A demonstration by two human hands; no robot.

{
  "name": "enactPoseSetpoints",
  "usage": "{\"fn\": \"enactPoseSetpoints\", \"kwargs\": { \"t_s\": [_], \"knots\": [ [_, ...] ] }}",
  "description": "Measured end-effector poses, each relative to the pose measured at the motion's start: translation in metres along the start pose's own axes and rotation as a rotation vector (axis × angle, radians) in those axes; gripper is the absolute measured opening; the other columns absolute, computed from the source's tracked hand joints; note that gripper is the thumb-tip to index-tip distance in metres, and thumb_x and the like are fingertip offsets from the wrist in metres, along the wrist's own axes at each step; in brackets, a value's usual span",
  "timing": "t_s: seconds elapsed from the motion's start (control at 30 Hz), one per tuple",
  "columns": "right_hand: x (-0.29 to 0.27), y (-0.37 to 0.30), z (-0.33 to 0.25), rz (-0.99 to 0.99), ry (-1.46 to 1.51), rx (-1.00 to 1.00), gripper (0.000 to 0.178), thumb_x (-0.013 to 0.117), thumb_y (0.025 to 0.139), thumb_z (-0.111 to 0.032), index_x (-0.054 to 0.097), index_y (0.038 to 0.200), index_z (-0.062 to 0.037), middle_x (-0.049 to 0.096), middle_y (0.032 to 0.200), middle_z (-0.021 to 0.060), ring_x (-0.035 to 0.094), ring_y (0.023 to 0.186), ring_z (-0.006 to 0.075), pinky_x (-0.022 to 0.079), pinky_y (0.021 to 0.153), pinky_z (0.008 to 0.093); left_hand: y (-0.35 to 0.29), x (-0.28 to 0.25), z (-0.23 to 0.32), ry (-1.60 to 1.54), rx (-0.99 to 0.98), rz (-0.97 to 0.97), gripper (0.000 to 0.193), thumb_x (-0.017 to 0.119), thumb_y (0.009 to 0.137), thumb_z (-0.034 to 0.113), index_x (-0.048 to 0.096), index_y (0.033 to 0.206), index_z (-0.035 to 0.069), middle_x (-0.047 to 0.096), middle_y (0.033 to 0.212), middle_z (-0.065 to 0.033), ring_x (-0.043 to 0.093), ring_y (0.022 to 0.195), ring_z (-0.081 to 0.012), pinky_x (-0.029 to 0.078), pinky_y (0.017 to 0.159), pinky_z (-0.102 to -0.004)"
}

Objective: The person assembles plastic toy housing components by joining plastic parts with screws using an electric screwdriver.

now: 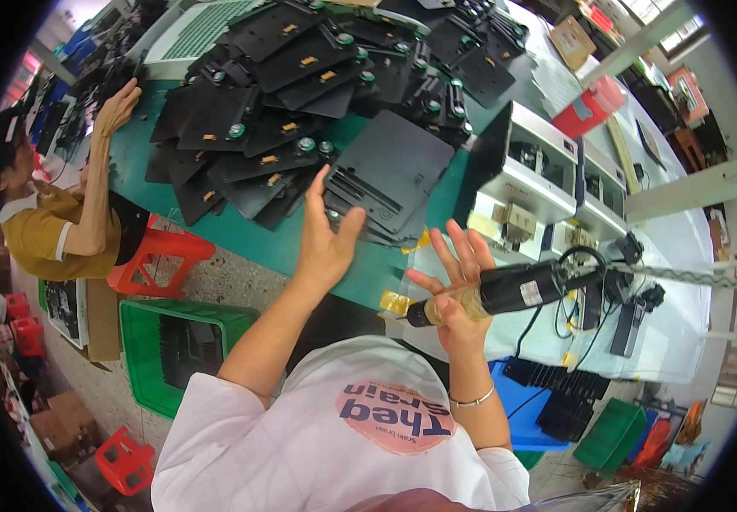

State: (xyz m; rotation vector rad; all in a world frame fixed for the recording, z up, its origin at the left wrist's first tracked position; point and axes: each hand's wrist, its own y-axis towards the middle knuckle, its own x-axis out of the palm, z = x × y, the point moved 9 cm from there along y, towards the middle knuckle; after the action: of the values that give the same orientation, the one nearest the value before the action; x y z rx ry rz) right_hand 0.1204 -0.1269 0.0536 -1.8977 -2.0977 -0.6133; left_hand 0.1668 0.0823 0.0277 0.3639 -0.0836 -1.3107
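Note:
My left hand (330, 239) is at the near left edge of a black flat plate (398, 162), thumb and fingers apart. Its fingertips are beside or against that edge; I cannot tell whether they press on it. The plate has slots and lies on another dark plate on the green table mat. My right hand (464, 299) holds a black electric screwdriver (518, 288) in the crook of the thumb, its other fingers stretched out. The screwdriver lies nearly level, tip to the left, with tan tape around its body and a coiled cable behind it.
Black plate assemblies (275, 111) with round green-and-silver parts are heaped across the mat. White-sided machines (530, 171) and a pink bottle (589, 107) stand right. A co-worker (61, 205) sits left near a red stool (159, 256). A green crate (155, 358) is on the floor.

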Motion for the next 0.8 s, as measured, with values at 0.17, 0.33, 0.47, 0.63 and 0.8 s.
{"fn": "enactPoseSetpoints", "kwargs": {
  "t_s": [0.17, 0.33, 0.47, 0.63, 0.8],
  "knots": [
    [-0.004, 0.004, -0.007, 0.008, -0.01, -0.035, 0.082, 0.069, 0.078, -0.008, 0.028, 0.148, -0.009, 0.033, 0.15, 0.0215, 0.035, 0.138, 0.04, 0.054, 0.093, 0.0497, -0.002, -0.001, 0.004, 0.08, 0.05, 0.011, 0.075, 0.066, 0.089, 0.029, 0.026, 0.146, 0.0, 0.034, 0.145, -0.0214, 0.036, 0.134, -0.0325, 0.029, 0.111, -0.0407],
    [-0.008, 0.005, -0.012, -0.016, -0.009, -0.05, 0.083, 0.073, 0.078, -0.012, 0.028, 0.148, -0.0086, 0.035, 0.148, 0.0213, 0.036, 0.137, 0.0399, 0.056, 0.091, 0.049, -0.008, 0.0, 0.009, 0.116, 0.057, -0.015, 0.074, 0.065, 0.089, 0.03, 0.027, 0.146, 0.002, 0.032, 0.147, -0.0206, 0.033, 0.137, -0.0347, 0.027, 0.113, -0.0419],
    [-0.013, 0.0, -0.021, 0.001, 0.002, -0.081, 0.085, 0.074, 0.078, -0.014, 0.025, 0.148, -0.008, 0.039, 0.144, 0.0195, 0.039, 0.134, 0.0401, 0.057, 0.089, 0.0491, -0.008, -0.006, 0.02, 0.285, 0.153, 0.018, 0.075, 0.062, 0.089, 0.04, 0.03, 0.145, 0.0, 0.035, 0.146, -0.0203, 0.034, 0.134, -0.036, 0.023, 0.112, -0.0442],
    [-0.026, -0.012, -0.041, 0.023, 0.004, -0.159, 0.083, 0.074, 0.077, -0.011, 0.028, 0.145, -0.0072, 0.047, 0.134, 0.0163, 0.052, 0.122, 0.0359, 0.062, 0.077, 0.0444, 0.019, -0.039, 0.091, 0.604, 0.548, 0.179, 0.08, 0.071, 0.081, 0.044, 0.037, 0.14, 0.001, 0.043, 0.141, -0.0176, 0.04, 0.127, -0.0343, 0.026, 0.107, -0.0445],
    [-0.043, -0.024, -0.058, 0.015, 0.02, -0.183, 0.075, 0.074, 0.078, -0.01, 0.032, 0.14, -0.0085, 0.051, 0.123, 0.015, 0.059, 0.109, 0.0334, 0.062, 0.07, 0.0439, 0.145, -0.096, 0.106, 0.704, 0.4, 0.142, 0.079, 0.079, 0.074, 0.036, 0.042, 0.138, 0.008, 0.048, 0.134, -0.0177, 0.042, 0.126, -0.0345, 0.033, 0.107, -0.0427]
  ]
}}
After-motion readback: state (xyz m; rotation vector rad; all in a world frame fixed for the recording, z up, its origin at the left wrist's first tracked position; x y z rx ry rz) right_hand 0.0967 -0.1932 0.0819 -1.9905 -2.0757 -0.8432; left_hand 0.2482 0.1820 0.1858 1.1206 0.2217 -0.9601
